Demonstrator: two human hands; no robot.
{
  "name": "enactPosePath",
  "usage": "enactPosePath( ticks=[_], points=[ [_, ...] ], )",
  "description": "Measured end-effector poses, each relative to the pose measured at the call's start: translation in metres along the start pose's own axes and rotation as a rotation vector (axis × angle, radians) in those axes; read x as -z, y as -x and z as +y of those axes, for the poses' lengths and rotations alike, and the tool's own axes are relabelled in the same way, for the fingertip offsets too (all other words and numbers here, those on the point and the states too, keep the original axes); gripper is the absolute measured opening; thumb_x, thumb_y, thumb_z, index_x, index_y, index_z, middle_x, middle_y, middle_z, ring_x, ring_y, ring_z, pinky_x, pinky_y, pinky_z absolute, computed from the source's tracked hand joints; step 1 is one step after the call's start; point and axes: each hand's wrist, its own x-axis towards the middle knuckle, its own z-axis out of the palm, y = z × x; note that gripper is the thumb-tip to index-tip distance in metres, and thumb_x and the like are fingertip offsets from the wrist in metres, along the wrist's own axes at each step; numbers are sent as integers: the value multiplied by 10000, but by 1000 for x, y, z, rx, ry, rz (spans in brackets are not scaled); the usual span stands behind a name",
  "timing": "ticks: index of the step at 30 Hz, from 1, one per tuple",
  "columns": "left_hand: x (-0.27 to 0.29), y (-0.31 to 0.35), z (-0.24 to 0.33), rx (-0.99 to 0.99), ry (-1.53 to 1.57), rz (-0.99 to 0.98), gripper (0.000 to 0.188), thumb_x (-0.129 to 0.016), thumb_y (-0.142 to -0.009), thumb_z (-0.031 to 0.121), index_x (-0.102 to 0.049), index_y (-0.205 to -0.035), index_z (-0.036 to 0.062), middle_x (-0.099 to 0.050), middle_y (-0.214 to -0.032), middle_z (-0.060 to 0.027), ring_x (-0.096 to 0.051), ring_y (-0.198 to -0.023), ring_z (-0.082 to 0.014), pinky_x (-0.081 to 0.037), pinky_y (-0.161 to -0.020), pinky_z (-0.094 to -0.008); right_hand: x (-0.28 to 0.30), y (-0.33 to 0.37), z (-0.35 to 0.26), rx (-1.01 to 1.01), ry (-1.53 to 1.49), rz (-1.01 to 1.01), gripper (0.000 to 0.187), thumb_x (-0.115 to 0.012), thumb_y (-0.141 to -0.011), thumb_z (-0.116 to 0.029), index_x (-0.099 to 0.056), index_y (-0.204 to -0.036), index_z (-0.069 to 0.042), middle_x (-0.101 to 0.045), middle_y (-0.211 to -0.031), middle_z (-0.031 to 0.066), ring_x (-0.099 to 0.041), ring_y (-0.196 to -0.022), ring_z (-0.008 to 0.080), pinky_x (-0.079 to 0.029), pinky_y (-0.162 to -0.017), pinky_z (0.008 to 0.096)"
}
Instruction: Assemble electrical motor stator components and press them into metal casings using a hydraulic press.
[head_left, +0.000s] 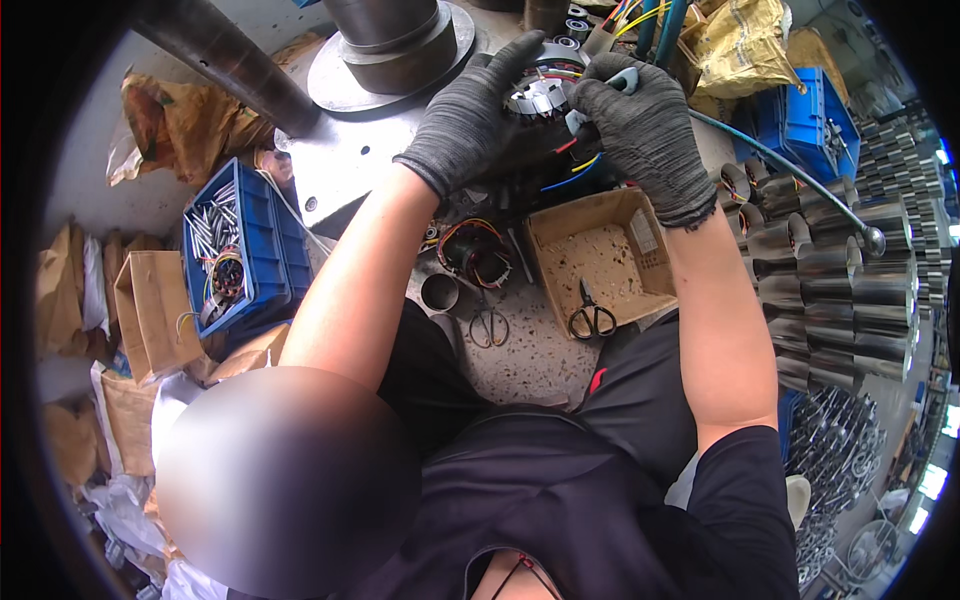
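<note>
A motor stator with a white slotted ring and coloured wires sits upright at the top middle, between my gloved hands. My left hand is wrapped against its left side, with the fingers reaching over the far rim. On the right, my right hand is closed round a small hand tool with pale grey handles; its working end is hidden. Red, yellow and blue lead wires hang from the stator's near side. A steel press base with a thick round column lies just left of my left hand.
Below my hands are a cardboard box, black scissors, another pair of scissors, a second wound stator and a metal ring. A blue crate of metal shafts stands left. Steel cylinders are stacked right.
</note>
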Motion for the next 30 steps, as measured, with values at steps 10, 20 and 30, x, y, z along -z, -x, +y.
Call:
enactPosePath(
  ticks=[10,20,30],
  points=[
    [17,9,8,220,604,-170,762,-758,-909,29,-380,-1568,80,-567,-1441,-179,-546,-1346,-245,-448,-1145,-364,-24,4,3,139,-117,190,223,-763,-880,-255,-743,-948,-44,-725,-803,147,-726,-741,270,-584,-706,373],
    [11,16,-5,-14,322,-35,808,-696,-849,-108,-390,-1571,85,-525,-1495,-175,-511,-1388,-281,-419,-1177,-373,-25,5,-10,140,89,117,128,-768,-893,-184,-752,-951,-70,-739,-854,112,-724,-762,205,-588,-719,323],
    [13,10,-3,-3,208,-39,785,-682,-842,-108,-410,-1552,86,-557,-1433,-190,-548,-1348,-293,-456,-1147,-360,-20,6,0,17,-51,126,128,-766,-930,-182,-756,-964,-59,-747,-840,59,-704,-785,106,-585,-700,266]
  ],
)
